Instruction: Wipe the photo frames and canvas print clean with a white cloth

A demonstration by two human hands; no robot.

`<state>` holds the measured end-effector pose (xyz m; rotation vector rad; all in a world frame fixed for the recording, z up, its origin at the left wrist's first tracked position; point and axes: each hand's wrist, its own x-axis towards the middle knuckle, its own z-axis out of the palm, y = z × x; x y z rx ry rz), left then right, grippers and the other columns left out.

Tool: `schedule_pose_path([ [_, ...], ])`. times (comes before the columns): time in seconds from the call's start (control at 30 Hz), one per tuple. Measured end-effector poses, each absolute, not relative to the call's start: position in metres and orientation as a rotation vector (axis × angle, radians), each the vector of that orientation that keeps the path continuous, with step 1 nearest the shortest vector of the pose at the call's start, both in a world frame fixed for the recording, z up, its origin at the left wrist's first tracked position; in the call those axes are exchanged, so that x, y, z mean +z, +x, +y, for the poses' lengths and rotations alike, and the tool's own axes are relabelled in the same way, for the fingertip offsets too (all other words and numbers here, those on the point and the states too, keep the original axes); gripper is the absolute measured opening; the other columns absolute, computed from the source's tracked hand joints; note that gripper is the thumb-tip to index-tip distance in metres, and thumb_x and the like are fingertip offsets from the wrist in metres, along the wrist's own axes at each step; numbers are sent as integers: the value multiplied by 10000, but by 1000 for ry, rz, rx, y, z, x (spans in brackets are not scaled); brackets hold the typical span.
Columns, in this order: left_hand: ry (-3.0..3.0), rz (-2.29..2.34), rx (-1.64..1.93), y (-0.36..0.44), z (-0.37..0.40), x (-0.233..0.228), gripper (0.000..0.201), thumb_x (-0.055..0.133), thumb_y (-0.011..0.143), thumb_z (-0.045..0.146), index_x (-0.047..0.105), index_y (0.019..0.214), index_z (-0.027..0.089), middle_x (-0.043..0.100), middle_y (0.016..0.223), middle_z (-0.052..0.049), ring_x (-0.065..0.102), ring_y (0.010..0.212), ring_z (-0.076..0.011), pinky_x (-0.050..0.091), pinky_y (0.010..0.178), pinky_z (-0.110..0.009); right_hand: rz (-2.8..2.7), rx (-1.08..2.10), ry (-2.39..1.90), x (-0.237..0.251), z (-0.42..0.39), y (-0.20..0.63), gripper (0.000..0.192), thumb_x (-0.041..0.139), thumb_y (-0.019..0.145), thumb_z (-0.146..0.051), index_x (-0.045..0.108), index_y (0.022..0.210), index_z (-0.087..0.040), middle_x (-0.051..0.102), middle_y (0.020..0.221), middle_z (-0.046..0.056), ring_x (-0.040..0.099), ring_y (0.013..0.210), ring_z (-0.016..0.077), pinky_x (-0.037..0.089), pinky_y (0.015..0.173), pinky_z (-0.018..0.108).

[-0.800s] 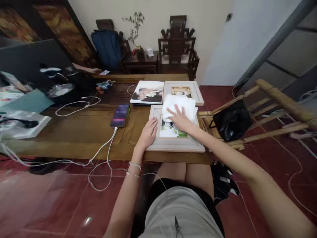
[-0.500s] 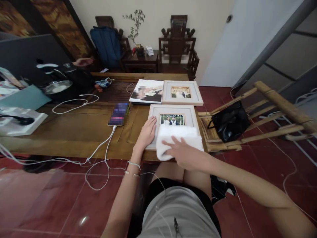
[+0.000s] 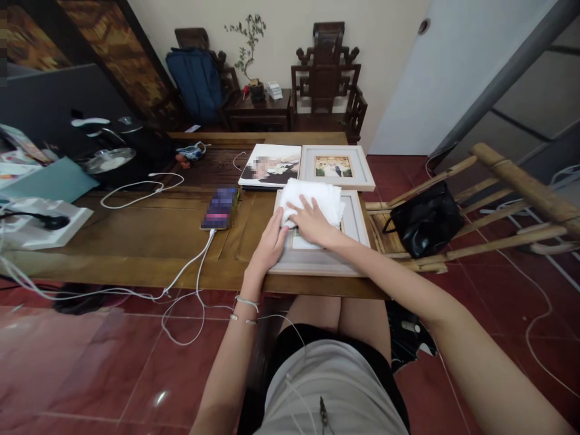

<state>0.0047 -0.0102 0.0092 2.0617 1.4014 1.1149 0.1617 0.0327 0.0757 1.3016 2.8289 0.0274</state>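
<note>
A white-framed picture (image 3: 353,226) lies flat at the near edge of the wooden table (image 3: 149,235). My right hand (image 3: 310,220) presses a folded white cloth (image 3: 315,196) onto the upper left of its glass. My left hand (image 3: 270,241) lies flat on the frame's left edge, holding it steady. A second framed picture (image 3: 336,167) and a photo print (image 3: 270,164) lie just beyond it.
A phone (image 3: 220,208) on a white charging cable (image 3: 190,272) lies left of the frame. A black bag (image 3: 426,219) sits on a bamboo rack (image 3: 512,193) to the right. Clutter, pans and papers fill the table's left end. Dark chairs stand at the back wall.
My right hand has swept the cloth from the frame's near edge back up to its upper left. My left hand stays on the frame's left edge.
</note>
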Motion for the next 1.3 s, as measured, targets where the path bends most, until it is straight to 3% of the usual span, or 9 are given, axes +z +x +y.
schedule_pose_path([
  [0.13, 2128, 1394, 1122, 1, -8, 6, 631, 424, 952, 303, 175, 1507, 135, 279, 1549, -158, 276, 1432, -253, 243, 1180, -436, 2878, 151, 1274, 74, 66, 162, 449, 449, 813, -9, 629, 1202, -144, 352, 1527, 66, 124, 1435, 364, 179, 1140, 557],
  [0.4, 2200, 1363, 1145, 2, -5, 3, 520, 356, 876, 66, 439, 1386, 127, 453, 1453, -143, 386, 1379, -226, 297, 1169, -439, 2760, 227, 1474, 78, 63, 219, 493, 400, 780, 21, 647, 1168, -158, 376, 1513, 23, 192, 1419, 365, 218, 1111, 610],
  [0.57, 2216, 1378, 1157, 4, -4, 2, 527, 374, 836, 25, 499, 1335, 138, 494, 1422, -130, 405, 1367, -236, 315, 1163, -459, 2613, 334, 1613, 85, 58, 280, 501, 408, 789, 0, 613, 1232, -114, 511, 1411, 83, 258, 1390, 376, 246, 1084, 620],
  [0.73, 2198, 1419, 1144, 3, -5, 1, 560, 387, 828, 32, 454, 1375, 129, 454, 1451, -143, 382, 1380, -248, 302, 1168, -467, 2584, 335, 1485, 90, 9, 300, 435, 414, 753, 9, 711, 1043, -122, 462, 1450, 72, 278, 1382, 386, 279, 1070, 602],
  [1.0, 2247, 1417, 1051, 3, -5, 1, 562, 371, 822, 46, 469, 1369, 132, 466, 1442, -132, 333, 1406, -250, 264, 1180, -498, 2658, -11, 1363, 106, -100, 298, 460, 458, 650, 20, 749, 940, -188, 491, 1421, 60, 313, 1382, 351, 336, 1063, 565],
  [1.3, 2288, 1369, 1031, -2, -1, -1, 496, 362, 853, 62, 515, 1321, 121, 494, 1415, -143, 345, 1400, -249, 287, 1168, -501, 2602, 193, 1584, 96, 11, 296, 459, 413, 722, 17, 698, 1044, -144, 527, 1397, 48, 341, 1356, 329, 341, 1032, 557],
])
